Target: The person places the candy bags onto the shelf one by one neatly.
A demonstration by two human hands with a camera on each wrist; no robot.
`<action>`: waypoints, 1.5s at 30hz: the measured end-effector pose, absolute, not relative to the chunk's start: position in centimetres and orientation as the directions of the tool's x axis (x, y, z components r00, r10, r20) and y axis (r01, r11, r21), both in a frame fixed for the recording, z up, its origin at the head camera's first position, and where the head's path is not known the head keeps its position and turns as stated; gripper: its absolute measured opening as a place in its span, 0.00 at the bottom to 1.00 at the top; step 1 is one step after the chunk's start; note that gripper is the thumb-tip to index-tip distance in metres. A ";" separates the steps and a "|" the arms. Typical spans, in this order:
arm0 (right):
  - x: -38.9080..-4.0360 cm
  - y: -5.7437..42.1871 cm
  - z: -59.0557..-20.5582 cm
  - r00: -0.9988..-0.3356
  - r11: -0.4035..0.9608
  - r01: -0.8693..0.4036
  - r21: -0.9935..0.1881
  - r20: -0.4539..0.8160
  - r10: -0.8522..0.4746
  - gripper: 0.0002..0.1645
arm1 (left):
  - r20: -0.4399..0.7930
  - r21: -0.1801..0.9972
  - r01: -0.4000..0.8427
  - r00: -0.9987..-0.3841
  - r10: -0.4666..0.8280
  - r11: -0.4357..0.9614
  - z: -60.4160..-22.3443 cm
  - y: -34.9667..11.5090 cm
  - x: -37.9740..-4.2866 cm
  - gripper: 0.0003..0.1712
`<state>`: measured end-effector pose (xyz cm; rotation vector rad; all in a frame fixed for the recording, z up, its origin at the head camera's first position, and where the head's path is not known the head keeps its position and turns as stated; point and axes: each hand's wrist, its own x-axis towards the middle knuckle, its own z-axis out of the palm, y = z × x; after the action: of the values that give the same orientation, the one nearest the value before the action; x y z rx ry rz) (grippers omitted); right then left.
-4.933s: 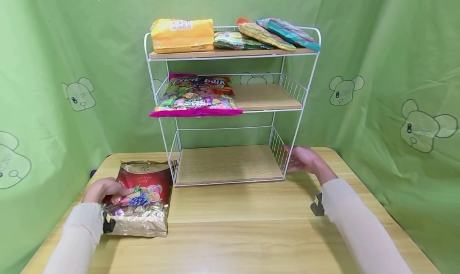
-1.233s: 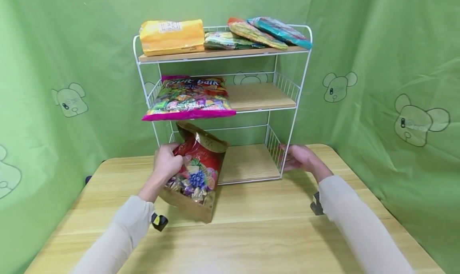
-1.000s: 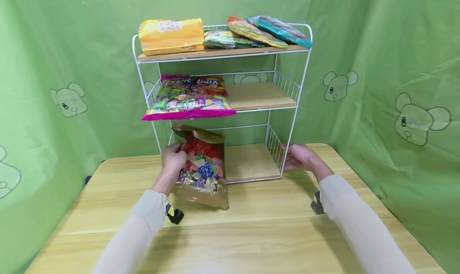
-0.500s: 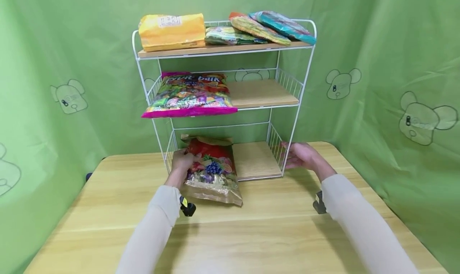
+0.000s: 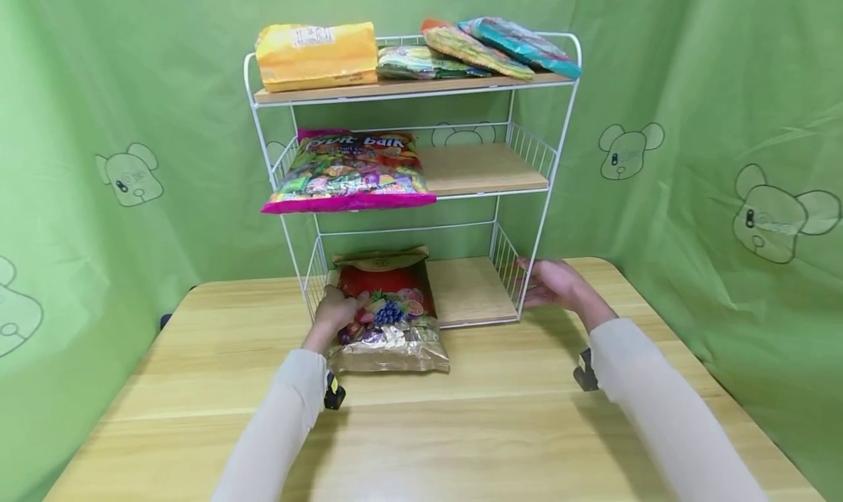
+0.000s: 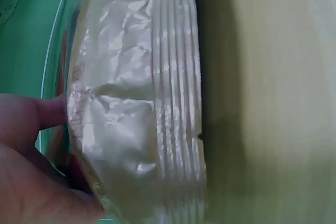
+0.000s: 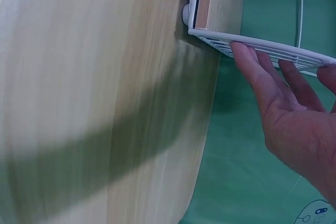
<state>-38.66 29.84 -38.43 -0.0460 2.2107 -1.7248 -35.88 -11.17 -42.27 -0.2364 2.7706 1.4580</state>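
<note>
A red and gold bag of fruit candy (image 5: 395, 275) lies on the left part of the rack's bottom shelf (image 5: 470, 293), its gold lower end sticking out past the front edge. My left hand (image 5: 336, 310) grips the bag's left side, thumb over the printed front. In the left wrist view the ridged gold seal of the candy bag (image 6: 126, 129) hangs over the table beside my hand (image 6: 21, 166). On the other side, my right hand (image 5: 556, 281) touches the rack's wire side panel (image 7: 262, 45) with extended fingers, seen in the right wrist view.
A purple-edged "fruit balk" candy bag (image 5: 356, 169) overhangs the middle shelf (image 5: 487, 167). On the top shelf are a yellow packet (image 5: 316, 59), a green bag (image 5: 421, 63), a yellow-orange bag (image 5: 474, 50) and a teal bag (image 5: 520, 47). Green cloth (image 5: 691, 121) surrounds the wooden table (image 5: 461, 443).
My left hand has brought the candy bag from the table's left side, tilted, onto the bottom shelf, where it now lies flatter and straighter. My right hand stays at the rack's side.
</note>
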 end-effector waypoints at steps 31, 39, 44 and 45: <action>-38.8 29.9 -38.4 -0.940 0.260 0.168 -0.951 -0.235 -0.249 0.38 | 0.032 0.278 0.183 -0.983 0.181 0.943 -43.1 -3.8 -28.7 0.71; -38.8 29.9 -38.7 -0.936 0.257 0.172 -0.951 -0.239 -0.258 0.38 | -0.033 0.349 0.165 -0.982 0.188 0.923 -42.4 -4.2 -29.2 0.68; -38.7 30.0 -38.6 -0.936 0.256 0.175 -0.951 -0.241 -0.255 0.38 | -0.093 0.357 0.155 -0.975 0.201 0.921 -41.3 -4.5 -29.7 0.67; -38.7 30.0 -38.5 -0.937 0.253 0.177 -0.951 -0.241 -0.252 0.38 | -0.106 0.360 0.151 -0.974 0.201 0.921 -41.0 -4.6 -29.8 0.67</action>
<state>-38.72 30.02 -38.53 -0.0688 2.1866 -1.7300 -29.84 -4.64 -41.05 0.2711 2.9399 0.5344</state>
